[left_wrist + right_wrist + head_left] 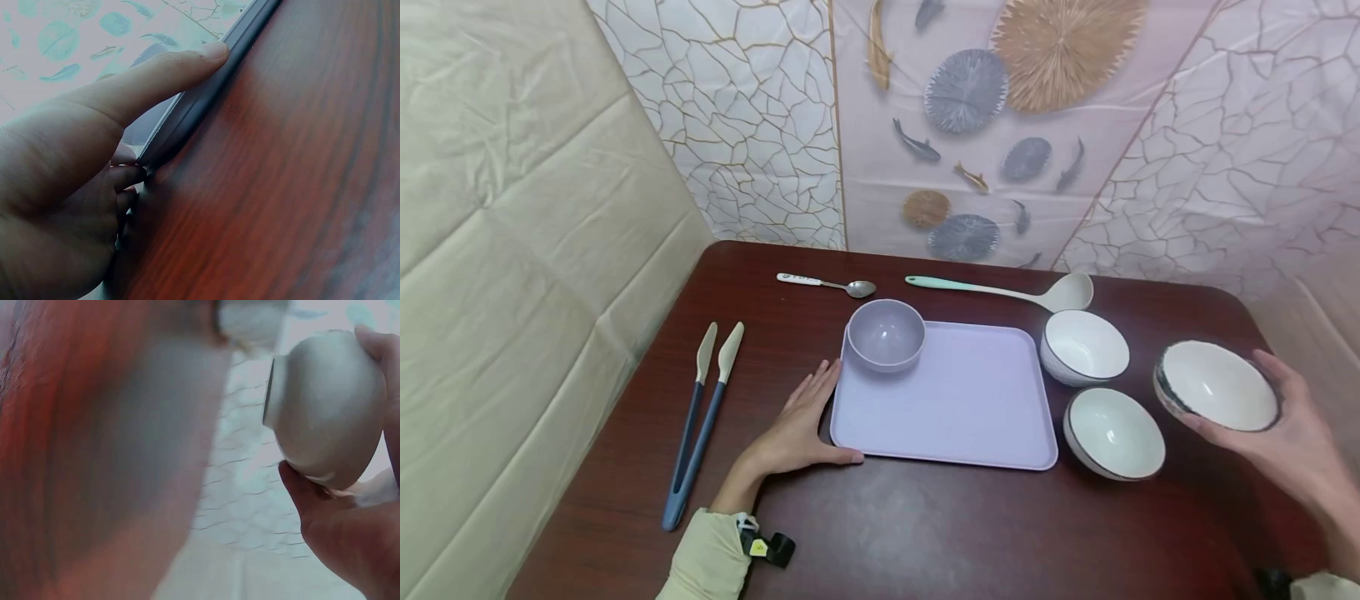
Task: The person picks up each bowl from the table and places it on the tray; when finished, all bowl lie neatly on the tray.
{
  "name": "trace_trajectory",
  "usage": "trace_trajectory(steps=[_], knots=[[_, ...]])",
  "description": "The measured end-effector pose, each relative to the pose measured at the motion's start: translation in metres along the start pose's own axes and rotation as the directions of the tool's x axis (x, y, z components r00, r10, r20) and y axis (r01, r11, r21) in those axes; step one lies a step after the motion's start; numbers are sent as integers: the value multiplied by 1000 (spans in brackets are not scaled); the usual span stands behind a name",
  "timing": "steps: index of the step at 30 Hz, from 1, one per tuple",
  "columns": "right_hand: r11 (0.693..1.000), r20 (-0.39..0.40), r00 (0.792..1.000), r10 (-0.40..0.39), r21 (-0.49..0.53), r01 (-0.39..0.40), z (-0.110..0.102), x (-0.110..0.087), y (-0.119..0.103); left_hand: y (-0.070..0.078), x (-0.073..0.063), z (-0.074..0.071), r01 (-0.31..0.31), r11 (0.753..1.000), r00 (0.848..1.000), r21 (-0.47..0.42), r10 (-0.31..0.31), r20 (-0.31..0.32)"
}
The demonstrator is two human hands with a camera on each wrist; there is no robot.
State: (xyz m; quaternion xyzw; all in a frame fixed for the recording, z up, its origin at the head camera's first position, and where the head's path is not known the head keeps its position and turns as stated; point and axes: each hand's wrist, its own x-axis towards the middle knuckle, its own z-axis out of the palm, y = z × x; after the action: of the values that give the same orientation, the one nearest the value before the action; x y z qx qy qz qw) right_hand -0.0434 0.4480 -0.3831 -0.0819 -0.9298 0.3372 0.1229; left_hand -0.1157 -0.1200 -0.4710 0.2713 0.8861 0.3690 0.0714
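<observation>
My left hand [801,425] rests at the near left corner of a lilac tray [970,400]. Its straight thumb touches the front edge, and its fingers lie along the left side; the left wrist view shows the thumb against the rim [206,87]. A purple-grey bowl [886,336] stands at the tray's far left corner. At the right, my right hand [1292,425] grips a white bowl with a dark patterned rim [1217,387] between thumb and fingers. In the right wrist view this bowl [331,412] is held off the table, its foot showing.
Right of the tray stand a white textured bowl [1084,348] and a pale dark-rimmed bowl [1114,435]. A ladle [1067,292] and a small spoon [859,289] lie behind. Tongs [688,450] lie at the left. Patterned cloth [760,125] hangs around the table.
</observation>
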Motion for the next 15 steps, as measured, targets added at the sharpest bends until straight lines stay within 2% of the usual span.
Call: trace_trajectory(steps=[4,8,12,15], knots=[[991,37,993,-111,75,108,-9,-16,-26,-1,0,-2,0,1000,1000,8,0,-1],[964,95,970,-222,171,204,-5,-28,-55,0,0,-3,3,1000,1000,6,-3,3],[943,162,945,-285,225,245,5,-38,-83,0,0,-2,7,1000,1000,7,-7,8],[939,219,930,-297,242,243,17,-44,-102,1,0,-1,7,1000,1000,10,-7,11]])
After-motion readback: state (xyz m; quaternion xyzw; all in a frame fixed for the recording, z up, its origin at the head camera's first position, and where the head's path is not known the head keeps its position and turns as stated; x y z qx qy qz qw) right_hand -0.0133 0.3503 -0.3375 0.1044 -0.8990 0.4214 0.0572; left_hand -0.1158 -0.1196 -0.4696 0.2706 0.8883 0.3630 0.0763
